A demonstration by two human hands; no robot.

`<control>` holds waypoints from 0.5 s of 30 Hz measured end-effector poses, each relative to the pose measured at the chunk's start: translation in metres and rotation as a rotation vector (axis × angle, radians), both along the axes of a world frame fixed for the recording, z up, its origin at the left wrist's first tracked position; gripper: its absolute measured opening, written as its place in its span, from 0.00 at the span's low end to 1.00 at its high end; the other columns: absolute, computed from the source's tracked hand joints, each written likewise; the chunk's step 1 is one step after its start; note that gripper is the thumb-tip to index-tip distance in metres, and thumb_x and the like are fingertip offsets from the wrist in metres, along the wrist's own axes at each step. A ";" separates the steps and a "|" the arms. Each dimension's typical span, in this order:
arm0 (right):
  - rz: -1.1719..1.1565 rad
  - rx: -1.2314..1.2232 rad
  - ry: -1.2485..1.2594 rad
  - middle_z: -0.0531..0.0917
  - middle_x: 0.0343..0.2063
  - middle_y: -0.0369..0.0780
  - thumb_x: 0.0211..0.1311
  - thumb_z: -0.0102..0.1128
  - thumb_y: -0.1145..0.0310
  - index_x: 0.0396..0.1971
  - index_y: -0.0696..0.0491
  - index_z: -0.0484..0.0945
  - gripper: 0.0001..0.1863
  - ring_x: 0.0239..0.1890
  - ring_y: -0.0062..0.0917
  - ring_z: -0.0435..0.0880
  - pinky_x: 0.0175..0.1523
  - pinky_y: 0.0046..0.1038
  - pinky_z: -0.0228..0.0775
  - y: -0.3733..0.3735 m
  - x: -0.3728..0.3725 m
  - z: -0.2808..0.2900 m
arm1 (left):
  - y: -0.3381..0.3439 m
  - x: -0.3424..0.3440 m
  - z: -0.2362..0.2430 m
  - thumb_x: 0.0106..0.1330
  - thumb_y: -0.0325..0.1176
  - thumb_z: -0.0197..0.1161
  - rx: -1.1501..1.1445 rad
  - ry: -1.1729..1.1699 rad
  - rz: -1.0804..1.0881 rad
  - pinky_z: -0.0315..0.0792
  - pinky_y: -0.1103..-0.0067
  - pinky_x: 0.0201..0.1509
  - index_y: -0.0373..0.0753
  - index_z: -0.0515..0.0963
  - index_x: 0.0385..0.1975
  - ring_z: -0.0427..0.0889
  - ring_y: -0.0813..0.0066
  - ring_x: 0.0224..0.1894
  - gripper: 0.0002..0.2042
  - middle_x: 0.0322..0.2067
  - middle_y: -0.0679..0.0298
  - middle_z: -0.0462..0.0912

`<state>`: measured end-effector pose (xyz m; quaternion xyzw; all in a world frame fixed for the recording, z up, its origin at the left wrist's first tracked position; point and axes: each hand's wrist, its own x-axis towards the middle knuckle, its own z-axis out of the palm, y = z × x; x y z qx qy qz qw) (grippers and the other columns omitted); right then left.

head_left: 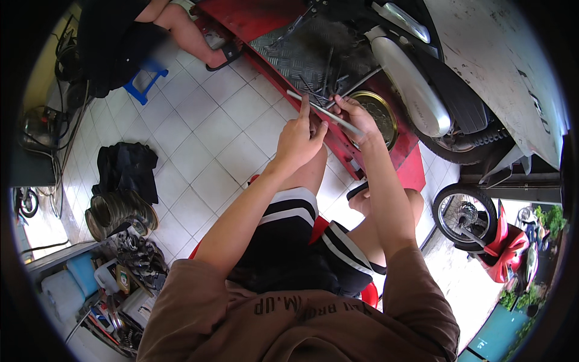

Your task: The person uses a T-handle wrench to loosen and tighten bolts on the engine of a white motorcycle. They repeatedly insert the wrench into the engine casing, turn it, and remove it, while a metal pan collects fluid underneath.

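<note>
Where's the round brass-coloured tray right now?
Head view, upper centre-right: the round tray sits on the red lift platform, just right of the right hand, below the scooter's silver exhaust.

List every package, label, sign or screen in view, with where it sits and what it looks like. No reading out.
Small bottle: lower left clutter, whitish body with a yellow and green label.
White jug: far lower left on the floor, rounded, no clear label visible.
Whitish box: lower left beside the tools, squarish, with dark markings.
Screens and signs: none visible.
</note>
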<state>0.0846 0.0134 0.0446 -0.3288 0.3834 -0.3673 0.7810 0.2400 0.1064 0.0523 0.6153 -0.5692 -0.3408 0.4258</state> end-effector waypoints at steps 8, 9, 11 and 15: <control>-0.018 0.063 -0.121 0.70 0.19 0.34 0.66 0.54 0.66 0.30 0.57 0.73 0.09 0.22 0.17 0.64 0.27 0.19 0.58 -0.001 -0.006 0.011 | 0.008 0.000 0.011 0.57 0.36 0.62 -0.124 -0.003 -0.357 0.67 0.75 0.24 0.32 0.78 0.25 0.73 0.68 0.15 0.11 0.13 0.58 0.75; -0.013 0.070 -0.122 0.70 0.19 0.34 0.66 0.54 0.66 0.30 0.57 0.73 0.09 0.22 0.17 0.64 0.26 0.18 0.58 -0.001 -0.006 0.010 | 0.004 0.001 0.008 0.57 0.37 0.62 -0.060 -0.045 -0.369 0.69 0.76 0.26 0.33 0.79 0.27 0.75 0.67 0.17 0.11 0.15 0.57 0.77; -0.001 0.084 -0.124 0.70 0.19 0.34 0.65 0.54 0.67 0.31 0.57 0.73 0.09 0.22 0.17 0.64 0.26 0.18 0.57 -0.001 -0.005 0.005 | 0.005 0.001 0.004 0.57 0.37 0.62 -0.018 -0.146 -0.404 0.69 0.76 0.27 0.33 0.79 0.28 0.76 0.67 0.19 0.11 0.17 0.56 0.78; 0.046 0.066 -0.082 0.68 0.19 0.31 0.65 0.55 0.63 0.35 0.57 0.73 0.11 0.23 0.16 0.63 0.29 0.17 0.58 -0.002 -0.001 -0.004 | 0.007 -0.001 -0.003 0.57 0.32 0.61 -0.027 -0.097 -0.566 0.69 0.76 0.29 0.38 0.80 0.41 0.75 0.68 0.20 0.12 0.20 0.57 0.80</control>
